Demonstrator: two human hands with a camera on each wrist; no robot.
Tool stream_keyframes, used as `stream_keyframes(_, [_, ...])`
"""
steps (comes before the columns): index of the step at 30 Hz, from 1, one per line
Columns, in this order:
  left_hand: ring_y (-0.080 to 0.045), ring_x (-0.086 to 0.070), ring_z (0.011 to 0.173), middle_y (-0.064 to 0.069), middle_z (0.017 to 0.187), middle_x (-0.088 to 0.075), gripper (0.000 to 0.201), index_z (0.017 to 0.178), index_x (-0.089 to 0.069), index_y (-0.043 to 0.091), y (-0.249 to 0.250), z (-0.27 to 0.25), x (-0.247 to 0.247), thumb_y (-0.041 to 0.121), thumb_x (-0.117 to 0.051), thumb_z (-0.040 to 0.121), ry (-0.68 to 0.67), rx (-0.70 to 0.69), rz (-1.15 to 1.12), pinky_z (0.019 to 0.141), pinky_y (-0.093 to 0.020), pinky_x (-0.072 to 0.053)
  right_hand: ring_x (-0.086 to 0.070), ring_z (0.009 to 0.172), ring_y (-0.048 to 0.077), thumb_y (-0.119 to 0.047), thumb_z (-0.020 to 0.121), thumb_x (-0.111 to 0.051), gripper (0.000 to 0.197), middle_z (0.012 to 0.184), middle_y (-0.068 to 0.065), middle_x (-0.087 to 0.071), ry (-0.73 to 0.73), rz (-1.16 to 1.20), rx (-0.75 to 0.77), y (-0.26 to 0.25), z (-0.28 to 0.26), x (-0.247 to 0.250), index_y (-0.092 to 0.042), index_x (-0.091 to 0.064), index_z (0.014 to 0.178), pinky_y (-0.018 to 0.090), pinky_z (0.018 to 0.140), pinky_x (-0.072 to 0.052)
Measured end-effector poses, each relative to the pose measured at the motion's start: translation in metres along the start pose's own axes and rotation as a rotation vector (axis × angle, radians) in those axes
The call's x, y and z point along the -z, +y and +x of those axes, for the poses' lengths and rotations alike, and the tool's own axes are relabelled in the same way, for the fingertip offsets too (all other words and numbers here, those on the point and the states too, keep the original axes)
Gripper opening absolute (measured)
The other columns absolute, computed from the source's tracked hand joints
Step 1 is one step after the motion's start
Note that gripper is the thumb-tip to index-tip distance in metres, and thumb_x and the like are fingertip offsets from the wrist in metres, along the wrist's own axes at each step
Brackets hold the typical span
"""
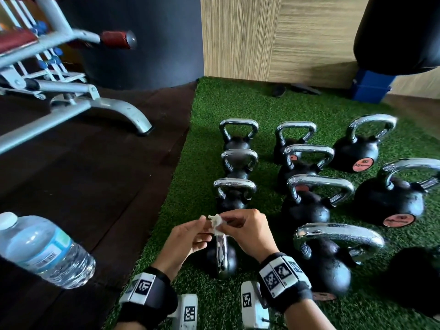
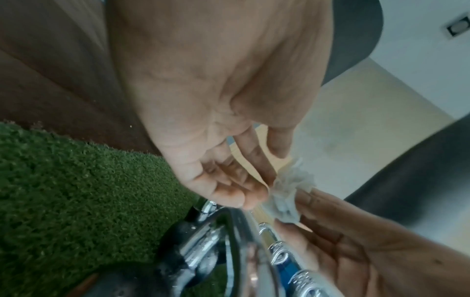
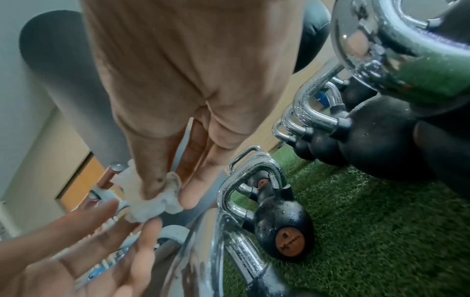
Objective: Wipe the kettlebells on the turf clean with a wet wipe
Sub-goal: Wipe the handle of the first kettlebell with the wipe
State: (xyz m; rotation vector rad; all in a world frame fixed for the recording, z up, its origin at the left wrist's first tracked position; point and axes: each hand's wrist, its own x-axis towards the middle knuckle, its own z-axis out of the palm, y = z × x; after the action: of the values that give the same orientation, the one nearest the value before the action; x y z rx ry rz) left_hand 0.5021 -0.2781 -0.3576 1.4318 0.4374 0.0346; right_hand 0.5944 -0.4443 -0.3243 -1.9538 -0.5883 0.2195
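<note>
Hands: left hand (image 1: pixel 188 236) and right hand (image 1: pixel 247 232) both pinch crumpled wet wipe (image 1: pixel 216 222)
Below: kettlebell (image 1: pixel 222 257) on turf (image 1: pixel 202 139)

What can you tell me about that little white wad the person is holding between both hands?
The wet wipe is a small white sheet, crumpled into a soft, wrinkled wad that looks like thin damp tissue. It is held in the air above the nearest kettlebell's chrome handle, touching no kettlebell. The right hand pinches it between thumb and fingertips; the fingertips of the left hand meet it from the other side. Whether it is dirty is too hard to tell.
</note>
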Motion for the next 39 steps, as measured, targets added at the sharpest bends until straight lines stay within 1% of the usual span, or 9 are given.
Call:
stream_keyframes(4, [-0.01,-0.06,0.124,0.012,0.133,-0.063,0.063,0.14,-0.054,0.036,-0.026,0.009,0.018,0.006,-0.067,0.087,-0.038,0.032,0.525,0.106,-0.037,-0.05,-0.067,0.065,-0.007,-0.018,0.076,-0.084,0.013,0.073,-0.014,-0.074,0.103,-0.053,-0.114,0.014,0.009,0.007,-0.024,-0.082,0.088,0.004,0.063,-0.046])
stream_keyframes(7, [-0.01,-0.026,0.148,0.016,0.158,-0.024,0.132,0.162,-0.001,0.029,-0.052,0.018,0.01,0.026,-0.091,0.065,-0.317,0.082,0.839,0.123,-0.036,-0.026,-0.067,0.071,0.002,-0.022,0.079,-0.082,0.014,0.079,-0.005,-0.076,0.159,-0.126,-0.233,0.031,0.014,0.011,-0.02,-0.081,0.093,0.001,0.061,-0.043])
stream_keyframes(10, [0.002,-0.024,0.144,0.024,0.157,-0.019,0.155,0.158,0.02,0.023,-0.072,0.031,-0.009,0.05,-0.093,0.056,-0.397,-0.029,0.911,0.121,-0.021,-0.024,-0.072,0.079,0.011,-0.025,0.078,-0.082,0.017,0.082,-0.001,-0.077,0.153,-0.161,-0.308,0.043,0.017,0.006,-0.019,-0.081,0.093,0.017,0.074,-0.054])
stream_keyframes(12, [0.022,-0.027,0.13,0.036,0.139,-0.023,0.14,0.16,0.008,0.013,-0.085,0.037,-0.015,0.053,-0.087,0.065,-0.334,-0.158,0.935,0.109,-0.001,-0.02,-0.072,0.08,0.013,-0.025,0.076,-0.082,0.015,0.081,-0.001,-0.077,0.15,-0.16,-0.34,0.051,0.02,-0.001,-0.018,-0.08,0.09,0.025,0.079,-0.057])
stream_keyframes(16, [-0.014,-0.018,0.152,0.005,0.162,-0.012,0.109,0.16,-0.016,0.008,-0.101,0.045,-0.012,0.053,-0.076,0.081,-0.286,-0.276,1.05,0.117,-0.008,-0.004,-0.072,0.083,0.015,-0.021,0.077,-0.079,0.012,0.082,-0.002,-0.076,0.145,-0.15,-0.423,0.069,0.022,-0.015,-0.019,-0.078,0.089,0.028,0.082,-0.057])
stream_keyframes(21, [0.031,-0.031,0.124,0.057,0.137,-0.021,0.124,0.156,-0.008,0.031,-0.085,0.052,-0.003,0.024,-0.091,0.064,-0.431,-0.325,0.766,0.102,0.006,-0.023,-0.072,0.083,0.014,-0.019,0.079,-0.08,0.015,0.085,-0.002,-0.076,0.153,-0.052,-0.457,0.084,0.019,-0.033,-0.019,-0.077,0.093,0.031,0.084,-0.059])
stream_keyframes(26, [0.033,-0.018,0.129,0.06,0.138,-0.006,0.129,0.146,0.007,0.06,-0.081,0.057,-0.001,0.038,-0.087,0.06,-0.457,-0.363,0.821,0.106,0.006,-0.016,-0.075,0.069,0.014,-0.008,0.078,-0.082,0.025,0.072,-0.003,-0.075,0.113,0.071,-0.514,0.086,0.021,-0.04,-0.03,-0.075,0.07,0.036,0.076,-0.063])
stream_keyframes(33, [-0.001,-0.056,0.105,0.031,0.123,-0.04,0.116,0.141,-0.008,0.055,-0.092,0.06,0.002,0.027,-0.089,0.062,-0.426,-0.301,0.785,0.095,-0.001,-0.04,-0.072,0.068,-0.003,-0.016,0.077,-0.085,0.041,0.067,-0.018,-0.074,0.214,0.121,-0.347,0.075,0.034,-0.036,-0.052,-0.072,0.06,0.011,0.065,-0.056])
stream_keyframes(39, [-0.019,-0.054,0.121,0.007,0.135,-0.051,0.107,0.147,-0.022,0.033,-0.087,0.059,-0.001,0.009,-0.091,0.069,-0.431,-0.201,0.766,0.1,-0.003,-0.034,-0.074,0.076,0.005,-0.012,0.075,-0.086,0.017,0.074,-0.01,-0.077,0.157,0.147,-0.307,0.067,0.032,-0.028,-0.027,-0.082,0.084,0.015,0.071,-0.058])
